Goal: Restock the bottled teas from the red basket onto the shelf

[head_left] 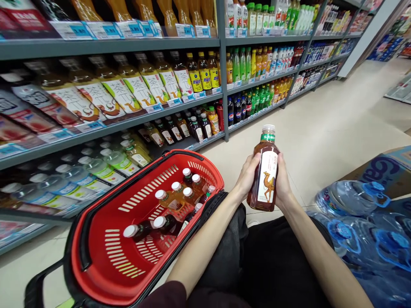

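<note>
Between my two hands, over my knees, I hold an upright bottle of brown drink [268, 175] with a white cap, a green neck band and a camel on its label. My left hand [248, 173] grips its left side, and my right hand [283, 179] is closed against its right side. The fingers behind the bottle are hidden. Left of my legs stands a red shopping basket [99, 205] with a black handle. Inside it are several white-capped bottles [165, 222] of dark and amber drinks, some upright and some tilted.
Grey shelves [128, 46] packed with drink bottles run along the left and into the distance. Large water jugs [349, 196] with blue handles crowd my right side, near a blue cardboard box [382, 171]. A pale tiled floor [340, 115] stretches ahead.
</note>
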Tool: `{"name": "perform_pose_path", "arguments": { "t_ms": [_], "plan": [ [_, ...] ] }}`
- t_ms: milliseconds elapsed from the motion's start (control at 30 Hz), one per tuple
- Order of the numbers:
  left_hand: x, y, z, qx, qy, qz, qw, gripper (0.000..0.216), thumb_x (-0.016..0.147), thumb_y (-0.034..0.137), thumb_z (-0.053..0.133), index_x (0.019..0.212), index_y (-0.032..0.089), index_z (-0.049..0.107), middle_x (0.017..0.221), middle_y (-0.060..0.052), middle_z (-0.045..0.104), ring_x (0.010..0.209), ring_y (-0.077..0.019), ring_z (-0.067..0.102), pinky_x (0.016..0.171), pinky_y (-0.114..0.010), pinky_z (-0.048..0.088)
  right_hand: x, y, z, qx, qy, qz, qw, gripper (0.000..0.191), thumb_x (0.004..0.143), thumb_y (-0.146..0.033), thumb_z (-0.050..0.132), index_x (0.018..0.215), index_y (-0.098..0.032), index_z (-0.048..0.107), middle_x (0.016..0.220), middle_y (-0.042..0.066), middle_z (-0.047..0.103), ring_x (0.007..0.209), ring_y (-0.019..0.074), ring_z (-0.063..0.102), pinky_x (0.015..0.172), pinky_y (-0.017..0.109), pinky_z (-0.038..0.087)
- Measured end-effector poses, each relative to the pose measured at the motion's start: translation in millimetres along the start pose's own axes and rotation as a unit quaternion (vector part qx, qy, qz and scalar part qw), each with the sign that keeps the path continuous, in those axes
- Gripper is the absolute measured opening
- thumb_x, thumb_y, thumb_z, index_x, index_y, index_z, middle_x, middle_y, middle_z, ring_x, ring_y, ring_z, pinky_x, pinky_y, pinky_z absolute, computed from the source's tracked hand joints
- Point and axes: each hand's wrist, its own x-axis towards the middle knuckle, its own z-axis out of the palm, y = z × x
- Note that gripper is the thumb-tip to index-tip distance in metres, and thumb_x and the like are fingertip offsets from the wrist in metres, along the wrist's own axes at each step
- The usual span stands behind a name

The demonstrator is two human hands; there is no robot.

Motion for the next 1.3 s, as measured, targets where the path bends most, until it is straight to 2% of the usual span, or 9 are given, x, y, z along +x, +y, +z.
{"name": "perform_pose_path", "arguments": {
  "t_ms": [133, 267, 467, 633, 833, 1000, 1100, 1200, 1300],
  "plan": [
    [-6.1, 6.9, 1.3, 0.097, -0.036, 0.057, 0.993, 0.048, 0.088, 0.051, 0.074, 0.127, 0.022, 0.068, 0.133, -0.008, 0.069, 0.126, -0.0295, 0.062, 0.115, -0.045, 0.044, -2.0, -5.3, 0.4, 0.034, -0.016, -0.014, 0.999, 0.060, 0.090, -0.078, 0.054, 0.111, -0.026, 0.076, 0.099, 0.007, 0.080, 0.103, 0.0340, 0.075, 0.088, 0.050, 0.062],
    [-10.8, 10.6, 0.3, 0.152, -0.035, 0.012, 0.988, 0.059, 0.083, 0.055, 0.076, 0.130, 0.020, 0.065, 0.131, -0.011, 0.069, 0.122, -0.0302, 0.063, 0.109, -0.045, 0.047, -0.1, -10.9, -5.3, 0.064, 0.017, -0.055, 0.996, 0.059, 0.092, -0.075, 0.053, 0.112, -0.025, 0.077, 0.105, 0.007, 0.080, 0.103, 0.0327, 0.075, 0.091, 0.050, 0.062],
    [-18.6, 14.4, 5.3, 0.137, -0.132, -0.052, 0.980, 0.066, 0.078, 0.060, 0.080, 0.128, 0.020, 0.064, 0.137, -0.012, 0.065, 0.127, -0.0304, 0.061, 0.109, -0.043, 0.049, 10.3, -26.2, -19.6, 0.092, 0.065, -0.134, 0.985, 0.053, 0.096, -0.071, 0.051, 0.107, -0.027, 0.079, 0.109, 0.003, 0.078, 0.095, 0.0271, 0.076, 0.091, 0.046, 0.063],
    [-22.9, 18.6, 6.9, 0.134, -0.257, -0.119, 0.950, 0.080, 0.078, 0.052, 0.084, 0.147, 0.030, 0.050, 0.142, -0.014, 0.062, 0.092, -0.0250, 0.074, 0.076, -0.040, 0.063, 15.0, -38.1, -31.6, 0.061, 0.077, -0.168, 0.981, 0.056, 0.096, -0.076, 0.045, 0.103, -0.032, 0.078, 0.102, 0.003, 0.078, 0.096, 0.0298, 0.074, 0.090, 0.049, 0.061],
    [-16.8, 11.0, 4.3, 0.199, -0.257, -0.025, 0.945, 0.058, 0.080, 0.052, 0.081, 0.128, 0.023, 0.064, 0.107, -0.008, 0.071, 0.100, -0.0255, 0.070, 0.081, -0.034, 0.057, 12.6, -44.4, -29.6, 0.012, 0.058, -0.117, 0.991, 0.066, 0.087, -0.088, 0.045, 0.093, -0.029, 0.075, 0.088, 0.004, 0.076, 0.092, 0.0325, 0.074, 0.084, 0.052, 0.062],
    [-17.1, 8.4, 7.5, 0.252, -0.235, 0.027, 0.939, 0.055, 0.078, 0.054, 0.081, 0.119, 0.020, 0.067, 0.110, -0.008, 0.071, 0.101, -0.0271, 0.067, 0.086, -0.037, 0.054, 11.4, -49.2, -23.9, 0.001, 0.039, -0.130, 0.991, 0.067, 0.089, -0.086, 0.043, 0.096, -0.027, 0.075, 0.085, 0.005, 0.076, 0.086, 0.0296, 0.074, 0.079, 0.047, 0.063],
    [-21.5, 1.9, 10.5, 0.393, -0.162, 0.117, 0.898, 0.073, 0.072, 0.058, 0.085, 0.133, 0.024, 0.063, 0.119, -0.009, 0.068, 0.109, -0.0310, 0.065, 0.095, -0.042, 0.053, 12.2, -50.3, -24.5, 0.017, 0.040, -0.171, 0.984, 0.063, 0.090, -0.082, 0.048, 0.104, -0.028, 0.075, 0.087, 0.003, 0.076, 0.083, 0.0269, 0.073, 0.080, 0.044, 0.062],
    [-25.0, -10.0, 11.0, 0.555, -0.057, 0.169, 0.813, 0.098, 0.068, 0.058, 0.085, 0.153, 0.028, 0.046, 0.126, -0.012, 0.059, 0.108, -0.0339, 0.066, 0.096, -0.048, 0.054, 13.5, -50.9, -26.8, 0.046, 0.055, -0.197, 0.978, 0.052, 0.091, -0.076, 0.057, 0.103, -0.028, 0.076, 0.089, 0.000, 0.075, 0.079, 0.0223, 0.071, 0.083, 0.040, 0.061],
    [-26.0, -18.1, 8.7, 0.631, -0.027, 0.222, 0.743, 0.102, 0.072, 0.056, 0.082, 0.159, 0.027, 0.036, 0.126, -0.013, 0.054, 0.102, -0.0329, 0.067, 0.092, -0.050, 0.056, 13.2, -54.4, -29.3, 0.081, 0.044, -0.209, 0.973, 0.045, 0.091, -0.069, 0.062, 0.103, -0.028, 0.076, 0.094, 0.000, 0.075, 0.080, 0.0203, 0.071, 0.083, 0.036, 0.060]
  ]
}}
